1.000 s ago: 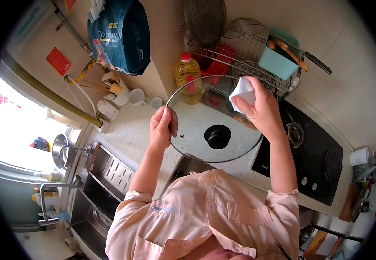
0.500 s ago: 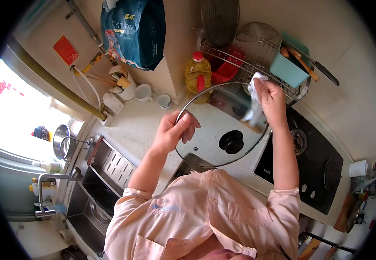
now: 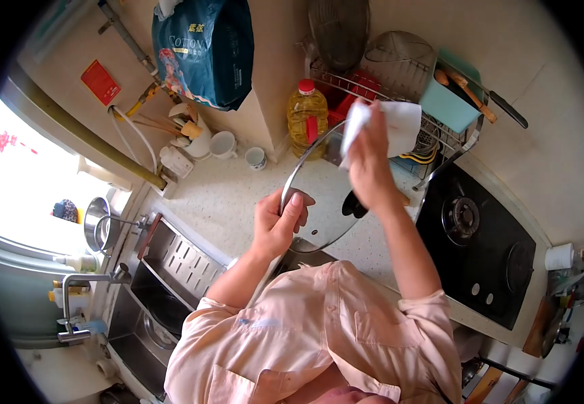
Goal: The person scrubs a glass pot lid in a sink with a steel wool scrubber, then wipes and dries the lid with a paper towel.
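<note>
My left hand (image 3: 278, 221) is closed on the metal rim of a clear glass pot lid (image 3: 326, 225), with the thumb on the near face. The lid stands tilted above the counter, its black knob (image 3: 352, 204) partly behind my right wrist. A white cloth (image 3: 403, 124), perhaps a paper towel, is gripped in my right hand (image 3: 371, 161) at the lid's upper right edge. One end of this cloth spreads out to the right, and motion smears the fingers a little.
Behind the lid stand an oil bottle (image 3: 307, 120) and a wire rack (image 3: 450, 138) with a light-green container (image 3: 450, 101). A gas stove (image 3: 477, 249) is to the right. At left are a sink (image 3: 130, 343) and faucet (image 3: 83, 276). Cups (image 3: 255, 158) line the wall; a blue bag (image 3: 204, 57) hangs above.
My right hand has moved left with the cloth, which now spreads wider. The lid has turned and looks narrower, its knob shifting slightly left. My left hand keeps the rim, a little lower.
</note>
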A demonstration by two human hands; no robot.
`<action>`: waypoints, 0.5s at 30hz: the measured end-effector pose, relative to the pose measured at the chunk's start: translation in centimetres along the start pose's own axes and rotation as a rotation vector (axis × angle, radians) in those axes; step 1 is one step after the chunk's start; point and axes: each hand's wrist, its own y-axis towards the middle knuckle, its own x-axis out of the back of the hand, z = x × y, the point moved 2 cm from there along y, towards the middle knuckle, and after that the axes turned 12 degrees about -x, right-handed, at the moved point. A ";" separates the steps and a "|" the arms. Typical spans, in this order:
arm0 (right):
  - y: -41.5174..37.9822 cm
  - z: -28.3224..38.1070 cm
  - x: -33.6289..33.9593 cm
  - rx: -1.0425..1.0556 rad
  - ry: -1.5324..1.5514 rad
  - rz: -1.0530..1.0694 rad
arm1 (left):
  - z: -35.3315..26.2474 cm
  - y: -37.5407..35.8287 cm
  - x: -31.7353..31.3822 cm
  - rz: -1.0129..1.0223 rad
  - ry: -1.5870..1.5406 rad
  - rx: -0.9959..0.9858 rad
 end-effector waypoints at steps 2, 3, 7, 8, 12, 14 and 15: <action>-1.2 -0.4 -0.8 -0.088 0.046 -0.001 | 0.1 0.2 0.2 -0.006 0.007 0.012; -2.2 1.4 -1.1 0.034 -0.003 0.021 | 0.1 0.5 0.3 -0.013 0.011 0.013; 0.0 1.3 0.6 0.216 -0.121 0.085 | 0.3 0.5 0.7 0.005 -0.005 0.039; 1.4 -0.2 1.6 0.209 -0.062 0.187 | 0.2 0.6 1.1 0.023 -0.026 0.046; 4.0 -0.8 4.8 -0.063 0.280 0.615 | -0.1 1.2 1.8 0.142 -0.045 0.064; 4.9 1.0 6.1 -0.120 0.162 0.840 | -0.1 1.4 1.4 0.213 -0.049 0.094; 5.0 1.5 6.3 -0.150 0.102 0.952 | -0.1 1.4 1.0 0.240 -0.064 0.117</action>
